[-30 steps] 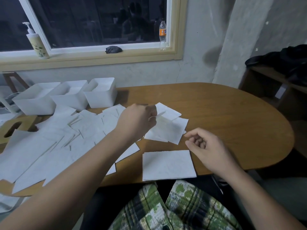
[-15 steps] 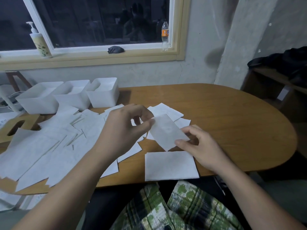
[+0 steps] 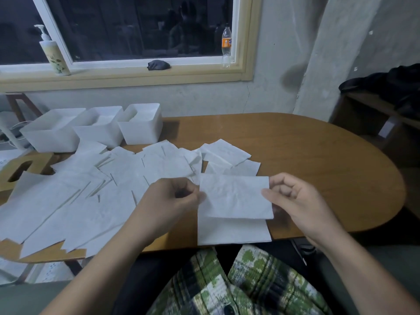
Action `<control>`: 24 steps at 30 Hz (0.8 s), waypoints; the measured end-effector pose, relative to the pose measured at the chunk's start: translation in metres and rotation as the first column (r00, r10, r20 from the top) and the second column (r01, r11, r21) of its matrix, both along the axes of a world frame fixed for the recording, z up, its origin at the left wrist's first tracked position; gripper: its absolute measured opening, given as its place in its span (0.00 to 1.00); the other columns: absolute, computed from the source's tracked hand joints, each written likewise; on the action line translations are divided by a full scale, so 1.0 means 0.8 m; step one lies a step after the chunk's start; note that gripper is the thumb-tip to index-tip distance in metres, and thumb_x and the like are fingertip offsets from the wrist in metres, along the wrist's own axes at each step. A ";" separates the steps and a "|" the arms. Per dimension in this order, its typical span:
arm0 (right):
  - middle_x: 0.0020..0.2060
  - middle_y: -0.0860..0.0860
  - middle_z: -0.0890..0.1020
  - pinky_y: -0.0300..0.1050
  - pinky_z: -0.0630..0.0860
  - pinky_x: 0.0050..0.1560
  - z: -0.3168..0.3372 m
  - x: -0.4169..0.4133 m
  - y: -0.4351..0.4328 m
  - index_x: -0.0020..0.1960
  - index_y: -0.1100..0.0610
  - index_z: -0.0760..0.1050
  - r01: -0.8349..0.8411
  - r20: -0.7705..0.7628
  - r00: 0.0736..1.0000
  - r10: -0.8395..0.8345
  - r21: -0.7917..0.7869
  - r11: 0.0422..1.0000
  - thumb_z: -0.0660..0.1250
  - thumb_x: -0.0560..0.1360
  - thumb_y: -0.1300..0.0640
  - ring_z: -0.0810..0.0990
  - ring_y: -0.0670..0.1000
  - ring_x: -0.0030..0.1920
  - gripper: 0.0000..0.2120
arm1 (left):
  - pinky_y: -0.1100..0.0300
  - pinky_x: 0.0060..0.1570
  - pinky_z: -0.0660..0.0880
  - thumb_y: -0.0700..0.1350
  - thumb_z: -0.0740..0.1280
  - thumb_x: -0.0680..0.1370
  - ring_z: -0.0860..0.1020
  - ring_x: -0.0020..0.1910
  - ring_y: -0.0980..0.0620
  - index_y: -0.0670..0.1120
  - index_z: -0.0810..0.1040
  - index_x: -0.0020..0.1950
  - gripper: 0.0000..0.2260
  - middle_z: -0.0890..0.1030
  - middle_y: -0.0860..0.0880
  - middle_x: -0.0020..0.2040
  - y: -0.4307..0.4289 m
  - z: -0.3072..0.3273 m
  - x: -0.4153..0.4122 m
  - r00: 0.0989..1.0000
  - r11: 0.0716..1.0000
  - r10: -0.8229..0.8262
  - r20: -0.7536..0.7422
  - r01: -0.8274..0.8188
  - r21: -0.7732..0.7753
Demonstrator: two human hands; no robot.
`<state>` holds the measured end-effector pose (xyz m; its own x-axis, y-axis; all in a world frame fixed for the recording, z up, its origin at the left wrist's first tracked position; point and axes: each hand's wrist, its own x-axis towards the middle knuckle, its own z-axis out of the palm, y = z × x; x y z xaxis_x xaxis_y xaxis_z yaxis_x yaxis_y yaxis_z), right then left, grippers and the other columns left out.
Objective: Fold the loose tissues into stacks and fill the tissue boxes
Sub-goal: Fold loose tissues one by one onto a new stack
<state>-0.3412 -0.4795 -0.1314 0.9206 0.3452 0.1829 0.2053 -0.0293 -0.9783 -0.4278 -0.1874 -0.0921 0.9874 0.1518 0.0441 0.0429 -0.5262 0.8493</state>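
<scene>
The left grip (image 3: 168, 198) and right grip (image 3: 295, 201) each pinch a side edge of one tissue (image 3: 235, 196), held flat just above the stack (image 3: 231, 231) at the near rim of the desk (image 3: 318, 160); the step looks like adding it to that stack. Next it must come down with corners squared, minding the rim: loose tissues (image 3: 91, 201) crowd left of the stack, and bare desk lies to its right.

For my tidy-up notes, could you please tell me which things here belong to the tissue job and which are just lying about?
Job: held tissue; left hand; right hand; flat tissue under it; loose tissues; three white boxes.
Lying about: pump bottle; soda bottle; dark cloth; heap of dark clothes.
</scene>
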 end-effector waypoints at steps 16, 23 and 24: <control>0.34 0.49 0.83 0.45 0.71 0.39 -0.015 -0.012 -0.005 0.58 0.43 0.77 0.040 0.114 0.993 0.017 -0.482 0.875 0.78 0.77 0.55 0.73 0.45 0.31 0.15 | 0.64 0.34 0.71 0.53 0.74 0.77 0.78 0.31 0.62 0.50 0.84 0.36 0.12 0.84 0.58 0.33 -0.002 -0.024 0.007 0.966 0.929 -0.056 -0.253 0.143 0.340; 0.36 0.46 0.84 0.39 0.71 0.36 -0.008 -0.011 0.000 0.56 0.43 0.79 0.054 0.138 0.990 0.034 -0.587 0.807 0.78 0.76 0.53 0.75 0.42 0.31 0.13 | 0.70 0.30 0.66 0.53 0.77 0.76 0.77 0.32 0.64 0.52 0.81 0.34 0.13 0.80 0.62 0.30 0.000 -0.032 0.011 0.972 0.902 -0.057 -0.230 0.149 0.404; 0.36 0.45 0.84 0.40 0.72 0.36 -0.007 -0.009 0.001 0.54 0.43 0.79 0.062 0.147 0.989 0.035 -0.602 0.796 0.79 0.76 0.53 0.75 0.42 0.32 0.12 | 0.70 0.31 0.67 0.53 0.77 0.75 0.78 0.33 0.64 0.52 0.81 0.34 0.12 0.80 0.62 0.32 0.001 -0.032 0.010 0.974 0.898 -0.063 -0.219 0.151 0.414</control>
<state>-0.3480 -0.4784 -0.1369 0.9060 0.4172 0.0712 0.3361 -0.6070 -0.7201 -0.4195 -0.1869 -0.1180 0.9919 0.0548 -0.1147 0.1072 -0.8454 0.5233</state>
